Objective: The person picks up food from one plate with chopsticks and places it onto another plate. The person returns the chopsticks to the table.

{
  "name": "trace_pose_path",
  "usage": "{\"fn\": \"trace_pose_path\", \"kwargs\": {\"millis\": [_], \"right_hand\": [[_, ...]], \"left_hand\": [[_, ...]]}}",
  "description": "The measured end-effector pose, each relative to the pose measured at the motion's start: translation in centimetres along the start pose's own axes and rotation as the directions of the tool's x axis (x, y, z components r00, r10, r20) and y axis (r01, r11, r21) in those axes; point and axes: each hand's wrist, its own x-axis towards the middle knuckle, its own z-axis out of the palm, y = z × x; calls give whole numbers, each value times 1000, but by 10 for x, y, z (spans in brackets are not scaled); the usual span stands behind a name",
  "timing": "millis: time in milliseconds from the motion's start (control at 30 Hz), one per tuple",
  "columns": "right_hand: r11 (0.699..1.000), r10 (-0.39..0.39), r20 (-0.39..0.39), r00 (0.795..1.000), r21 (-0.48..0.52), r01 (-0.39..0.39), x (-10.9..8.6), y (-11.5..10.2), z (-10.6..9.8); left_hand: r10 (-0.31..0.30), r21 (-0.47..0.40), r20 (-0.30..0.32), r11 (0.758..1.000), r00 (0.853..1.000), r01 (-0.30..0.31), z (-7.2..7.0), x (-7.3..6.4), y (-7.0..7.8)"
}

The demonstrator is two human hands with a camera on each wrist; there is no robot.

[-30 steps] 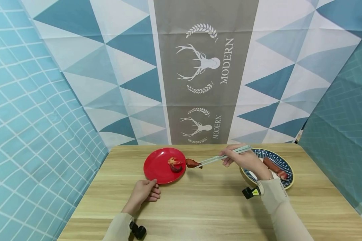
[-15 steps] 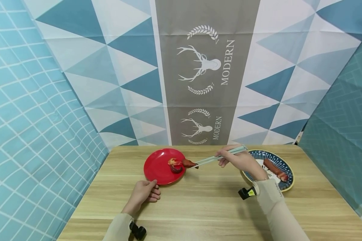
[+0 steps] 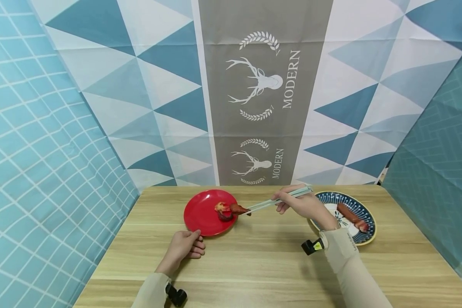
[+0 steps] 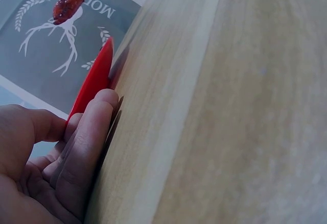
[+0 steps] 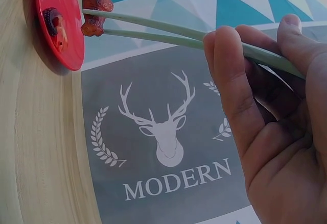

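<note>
My right hand (image 3: 304, 203) grips pale green chopsticks (image 5: 271, 58), whose tips pinch a glazed reddish-brown piece of meat (image 3: 238, 208) shaped like a chicken wing. In the head view the meat overlaps the right rim of the red plate (image 3: 198, 214); in the left wrist view it hangs above the plate's edge. My left hand (image 3: 182, 246) holds the plate's near edge, thumb over the rim and fingers below. A yellow-orange food piece with a dark curled part (image 3: 225, 217) lies on the plate's right side, partly hidden by the meat.
Behind my right forearm is a blue-and-white patterned plate (image 3: 331, 197) bearing a sausage-like piece (image 3: 350, 216). Both plates rest on the wooden table (image 3: 262, 256). A patterned cloth (image 3: 254, 128) hangs along the far edge, with blue cloths at both sides.
My right hand has moved left with the chopsticks, carrying the meat from beside the red plate to over its rim. My left hand has stayed on the plate.
</note>
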Motion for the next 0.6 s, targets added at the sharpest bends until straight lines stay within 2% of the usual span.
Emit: {"fn": "trace_pose_path", "kwargs": {"millis": [600], "right_hand": [[998, 58, 19, 998, 34, -58, 8, 0, 11]], "left_hand": [[11, -4, 5, 1000, 1000, -11, 0, 0, 0]]}}
